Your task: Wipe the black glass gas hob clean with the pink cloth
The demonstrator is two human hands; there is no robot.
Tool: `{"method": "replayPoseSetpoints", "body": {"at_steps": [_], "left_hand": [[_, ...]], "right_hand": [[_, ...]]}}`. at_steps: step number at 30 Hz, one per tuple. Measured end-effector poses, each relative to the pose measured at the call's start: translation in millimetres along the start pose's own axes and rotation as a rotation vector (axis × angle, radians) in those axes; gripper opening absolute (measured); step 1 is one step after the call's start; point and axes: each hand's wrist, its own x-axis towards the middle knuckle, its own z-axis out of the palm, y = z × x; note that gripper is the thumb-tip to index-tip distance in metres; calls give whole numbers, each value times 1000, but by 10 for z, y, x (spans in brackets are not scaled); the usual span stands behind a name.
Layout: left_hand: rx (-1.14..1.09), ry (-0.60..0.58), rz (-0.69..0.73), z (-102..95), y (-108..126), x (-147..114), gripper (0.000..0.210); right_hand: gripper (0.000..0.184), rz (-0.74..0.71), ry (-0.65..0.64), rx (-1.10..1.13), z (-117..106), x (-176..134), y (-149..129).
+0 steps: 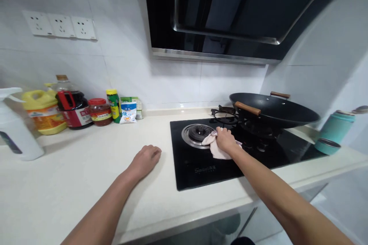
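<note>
My right hand (225, 139) is closed on a pale pink cloth (219, 151), which is bunched against the black glass gas stove (188, 176). The cloth's left tip touches or overlaps the right edge of the steel ring around the left burner (199, 133); exact contact is hard to make out. That burner has no pan support over it. My left hand (145, 161) rests on the white countertop (86, 176) left of the stove, fingers curled in, with nothing visible in it.
A black wok (276, 109) with wooden handles sits over the right burner. A black pan support (225, 111) lies behind. Along the wall stand a spray bottle (17, 130), a yellow jug (43, 113), a dark sauce bottle (73, 111) and a red-lidded jar (99, 113). A teal container (336, 128) stands right; the range hood (212, 11) hangs overhead.
</note>
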Motion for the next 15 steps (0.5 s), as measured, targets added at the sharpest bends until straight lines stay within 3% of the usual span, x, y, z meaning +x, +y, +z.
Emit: {"method": "replayPoseSetpoints", "body": {"at_steps": [7,11,15], "left_hand": [[-25,-40,2,-32,122,-42,35],[-12,-56,3,-41,132,-48,34],[-6,-53,-9,-56,146,-64,34]], "right_hand": [[39,-2,38,-37,90,536,34],[42,12,83,-90,84,537,-20],[44,10,48,-111,-100,475,88]]}}
